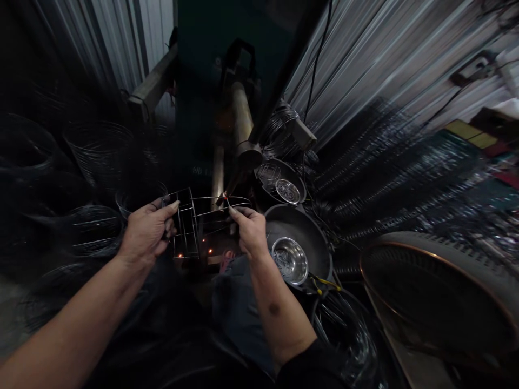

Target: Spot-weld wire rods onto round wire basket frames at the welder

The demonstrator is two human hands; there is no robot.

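My left hand (148, 229) grips a wire rack (187, 229) made of thin metal rods by its left end. The rack's long rods reach right to the electrode tips of a spot welder (246, 154). A small orange glow shows where a rod meets the tips. My right hand (251, 229) pinches a short thin wire (227, 202) at that glowing spot, beside the rack's curved end. Several sparks (210, 250) hang in the air below the rack.
To the right, a steel bowl (290, 261) of short wire pieces sits in a dark round pan (316, 235). Behind it lies another bowl (287, 191). A round fan-like housing (438, 292) stands at far right. Wire coils (95, 229) are at left; stacked wire racks (389, 156) line the right wall.
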